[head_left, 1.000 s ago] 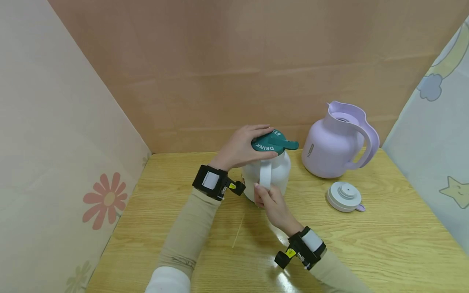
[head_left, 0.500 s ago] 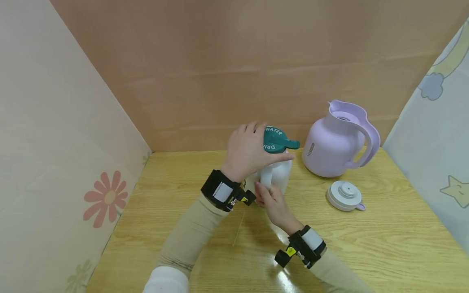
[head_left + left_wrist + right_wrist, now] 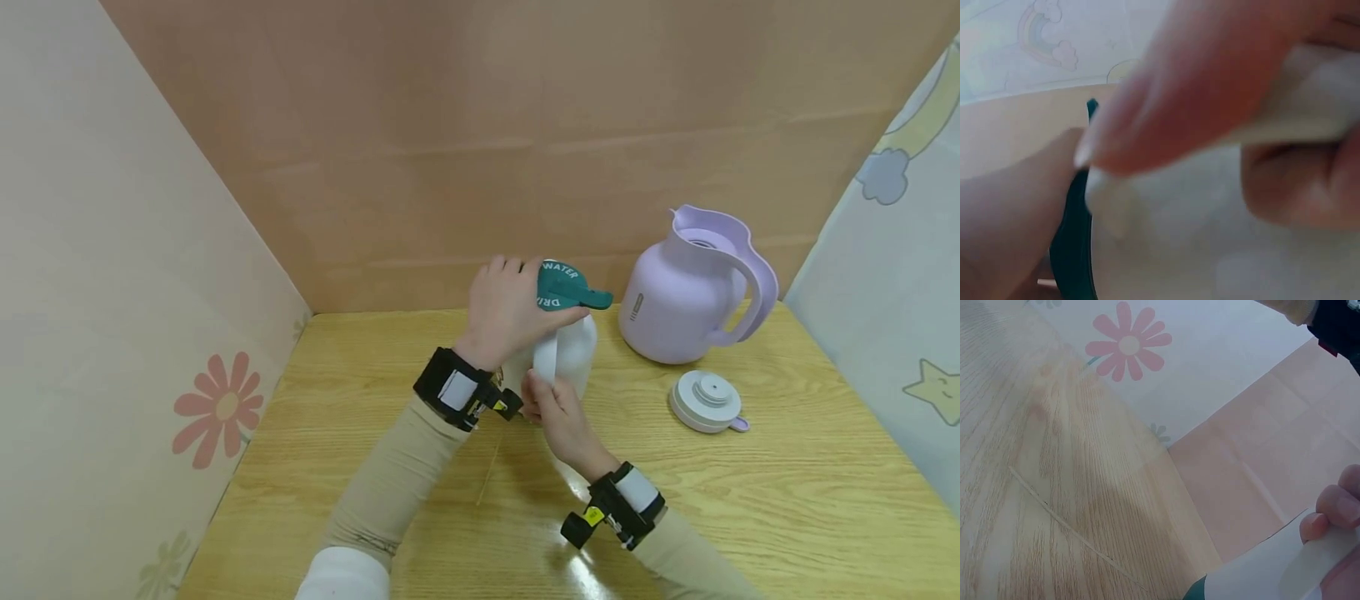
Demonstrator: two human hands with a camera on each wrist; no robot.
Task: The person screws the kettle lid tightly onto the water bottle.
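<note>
White jug stands upright on the wooden counter, toward the back, just left of the lilac thermos jug. Left hand lies over the teal lid, fingers curled over its rim, thumb against the near edge; the lid's spout tab points right, toward the lilac jug. Right hand grips the white handle low down, fingers wrapped round it (the left wrist view is too close and blurred to add more than a strip of teal against white). Risks, as judged from this: the handle grip sits low and to one side, so a hard twist on the lid could turn the whole jug on the glossy counter instead of the lid, or tip it. If the jug holds liquid (contents not visible), a lid that gives suddenly could slop it over the rim. The lilac thermos jug is open at the top and near, with its own white stopper lying apart on the counter in front of it; a jerk of the teal lid to the right could knock that jug. The lid's grip covers only the left part of the rim, so the fingers could slip off.
</note>
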